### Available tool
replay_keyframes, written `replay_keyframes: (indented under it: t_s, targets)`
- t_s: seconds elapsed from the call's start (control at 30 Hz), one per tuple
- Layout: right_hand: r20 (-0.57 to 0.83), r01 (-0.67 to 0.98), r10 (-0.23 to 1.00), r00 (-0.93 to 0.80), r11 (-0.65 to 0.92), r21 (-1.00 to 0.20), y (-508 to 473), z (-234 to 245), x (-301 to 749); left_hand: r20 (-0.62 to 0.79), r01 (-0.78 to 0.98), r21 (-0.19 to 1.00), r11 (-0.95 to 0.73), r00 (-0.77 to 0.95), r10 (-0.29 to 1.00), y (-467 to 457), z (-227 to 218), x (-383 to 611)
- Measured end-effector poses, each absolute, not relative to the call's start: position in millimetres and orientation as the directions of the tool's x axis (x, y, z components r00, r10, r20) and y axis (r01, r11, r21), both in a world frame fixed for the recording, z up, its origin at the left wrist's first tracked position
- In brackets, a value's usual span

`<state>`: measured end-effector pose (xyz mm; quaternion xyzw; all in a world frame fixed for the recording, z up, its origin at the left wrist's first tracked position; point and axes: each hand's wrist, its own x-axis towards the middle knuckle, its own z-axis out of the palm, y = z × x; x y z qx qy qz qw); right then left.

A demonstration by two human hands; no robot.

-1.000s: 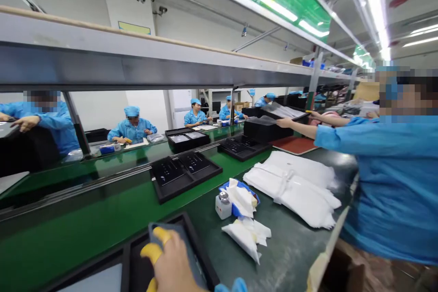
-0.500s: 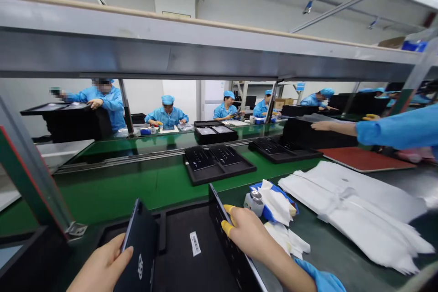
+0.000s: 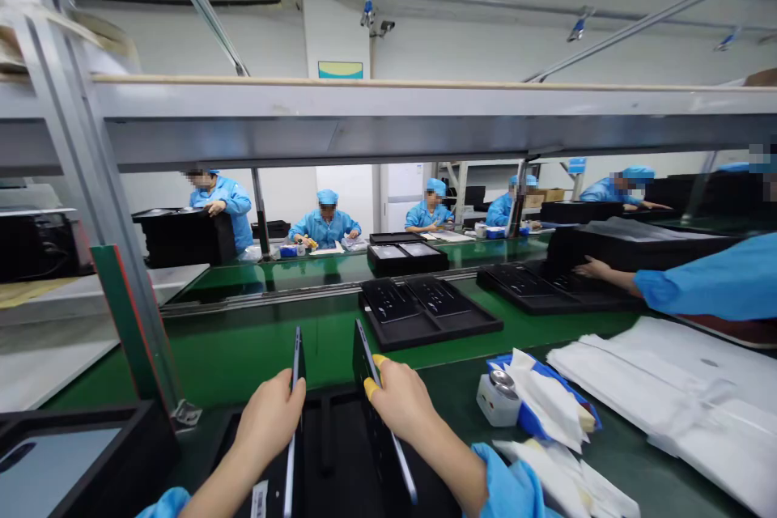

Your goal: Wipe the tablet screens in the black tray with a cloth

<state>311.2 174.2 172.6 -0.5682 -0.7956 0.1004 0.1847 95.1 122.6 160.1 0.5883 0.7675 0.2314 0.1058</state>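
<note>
My left hand (image 3: 264, 421) grips a thin dark tablet (image 3: 295, 437) by its side, stood on edge and seen nearly edge-on. A second such tablet (image 3: 370, 396) is pinched in my right hand (image 3: 404, 401), tilted a little; two fingers wear yellow finger cots. Both are held over a black compartment tray (image 3: 340, 490) at the bench's front, apart from each other. Below my left wrist, a white barcode label (image 3: 259, 499) lies in the tray. Whether the tablets' lower ends touch the tray I cannot tell.
Black trays with dark panels (image 3: 394, 301) sit on the green conveyor (image 3: 243, 348). A pump bottle (image 3: 498, 396), wipes (image 3: 546, 396) and white sheets (image 3: 685, 405) lie to the right. A co-worker's hand (image 3: 595, 269) touches a black tray stack. A metal post (image 3: 130, 259) stands left.
My hands have come closer together, with both tablets still held. The left tablet has turned from showing its marked face to nearly edge-on. The co-worker's hand has moved lower on the stack.
</note>
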Motion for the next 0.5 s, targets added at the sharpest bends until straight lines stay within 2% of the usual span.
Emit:
replay_keyframes:
  t_s: [0.23, 0.5]
  targets:
    - [0.159, 0.901, 0.953, -0.258, 0.296, -0.316, 179, 187, 299, 0.064, 0.864, 0.432, 0.259, -0.315, 0.947, 145, 174, 88]
    - [-0.072, 0.908, 0.945, -0.319, 0.283, -0.309, 206, 196, 287, -0.063, 0.852, 0.392, 0.346, -0.351, 0.934, 167, 175, 77]
